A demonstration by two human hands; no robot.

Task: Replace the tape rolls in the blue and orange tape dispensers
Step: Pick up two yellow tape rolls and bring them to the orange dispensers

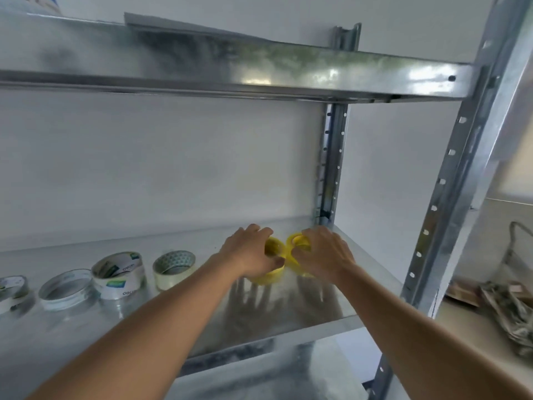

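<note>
Yellow tape rolls sit side by side toward the right end of a galvanized metal shelf [288, 307]: the left yellow roll [271, 277] is gripped by the left hand [251, 252], fingers curled over its rim, and the right yellow roll [298, 243] is gripped the same way by the right hand [326, 252]. Further left along the shelf stand a clear tape roll [173, 268], a printed-core tape roll [119, 274], and two lower rolls near the edge.
</note>
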